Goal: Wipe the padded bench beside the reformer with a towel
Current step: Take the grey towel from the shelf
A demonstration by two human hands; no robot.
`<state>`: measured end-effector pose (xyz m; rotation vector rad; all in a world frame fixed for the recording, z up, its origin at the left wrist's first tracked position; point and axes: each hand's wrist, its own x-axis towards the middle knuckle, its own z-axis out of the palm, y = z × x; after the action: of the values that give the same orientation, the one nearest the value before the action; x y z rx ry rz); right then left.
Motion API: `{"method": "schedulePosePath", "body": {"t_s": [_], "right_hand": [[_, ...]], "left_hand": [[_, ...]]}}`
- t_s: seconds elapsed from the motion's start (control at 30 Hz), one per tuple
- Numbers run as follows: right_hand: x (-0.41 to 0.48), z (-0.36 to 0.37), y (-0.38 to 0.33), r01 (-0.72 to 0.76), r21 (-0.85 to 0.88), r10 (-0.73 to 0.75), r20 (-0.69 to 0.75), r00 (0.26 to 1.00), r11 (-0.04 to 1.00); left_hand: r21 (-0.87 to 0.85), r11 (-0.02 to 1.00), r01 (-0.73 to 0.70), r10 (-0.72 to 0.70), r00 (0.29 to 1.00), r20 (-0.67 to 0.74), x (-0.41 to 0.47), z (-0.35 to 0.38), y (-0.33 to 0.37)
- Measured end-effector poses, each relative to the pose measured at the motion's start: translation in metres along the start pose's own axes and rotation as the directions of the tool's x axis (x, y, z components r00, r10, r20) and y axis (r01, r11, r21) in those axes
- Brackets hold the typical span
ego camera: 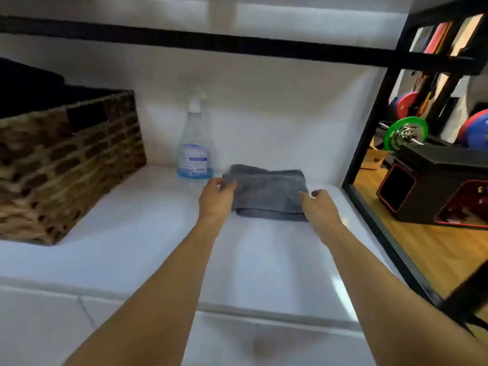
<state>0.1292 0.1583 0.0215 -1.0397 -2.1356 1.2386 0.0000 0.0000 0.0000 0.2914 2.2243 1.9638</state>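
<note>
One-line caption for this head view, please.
Both hands reach a folded grey towel on the white padded bench, left hand touching its edge, right hand alongside, spray bottle behind.

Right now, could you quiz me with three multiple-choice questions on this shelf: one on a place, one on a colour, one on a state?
1. Where does the spray bottle stand?
A. inside the basket
B. between the wicker basket and the towel
C. on the floor

2. What colour is the towel?
A. grey
B. red
C. yellow

3. How is the towel lying?
A. hanging from the bar
B. spread out flat
C. folded on the white shelf

Answers: 1 B, the bottle stands right of the basket and left of the towel. 2 A, the cloth is plainly grey. 3 C, folded layers show at its near edge, with the left hand at its left edge and the right hand at its right.
</note>
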Motion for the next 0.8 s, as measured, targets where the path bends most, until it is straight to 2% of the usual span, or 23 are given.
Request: {"method": "schedulePosePath", "body": {"t_s": [0.1, 0.17, 0.23, 0.3, 0.33, 0.4, 0.5, 0.6, 0.8], "right_hand": [[0.037, 0.008, -0.011, -0.12, -0.008, 0.12, 0.028, 0.992, 0.993], [0.048, 0.011, -0.023, -0.236, -0.046, 0.239, 0.118, 0.964, 0.971], [0.048, 0.014, -0.035, -0.271, -0.101, 0.285, 0.16, 0.945, 0.957], [0.037, 0.014, -0.038, -0.271, 0.023, 0.265, 0.159, 0.951, 0.962], [0.028, 0.011, -0.037, -0.266, 0.093, 0.25, 0.156, 0.956, 0.959], [0.003, 0.001, -0.037, -0.261, 0.248, 0.229, 0.153, 0.961, 0.933], [-0.053, -0.024, -0.054, -0.265, 0.474, 0.228, 0.135, 0.964, 0.839], [-0.132, -0.06, -0.089, -0.248, 0.561, 0.207, 0.137, 0.969, 0.79], [-0.303, -0.154, -0.184, -0.168, 0.59, 0.136, 0.098, 0.986, 0.79]], "left_hand": [[0.187, 0.981, -0.045, 0.051, 0.998, -0.025, 0.034, 0.016, -0.001], [0.188, 0.982, 0.017, -0.02, 1.0, 0.011, 0.047, 0.023, 0.007], [0.274, 0.957, 0.098, -0.123, 0.99, 0.075, 0.048, 0.029, 0.021], [0.355, 0.926, 0.13, -0.193, 0.97, 0.148, 0.037, 0.027, 0.033], [0.306, 0.938, 0.165, -0.218, 0.964, 0.15, 0.03, 0.023, 0.035], [0.016, 0.97, 0.241, -0.241, 0.957, 0.16, 0.006, 0.01, 0.039], [-0.246, 0.958, 0.149, -0.108, 0.979, 0.175, -0.043, -0.018, 0.057], [-0.299, 0.951, 0.075, -0.042, 0.992, 0.115, -0.111, -0.056, 0.099], [-0.3, 0.953, 0.046, -0.024, 0.997, 0.078, -0.266, -0.15, 0.224]]}}
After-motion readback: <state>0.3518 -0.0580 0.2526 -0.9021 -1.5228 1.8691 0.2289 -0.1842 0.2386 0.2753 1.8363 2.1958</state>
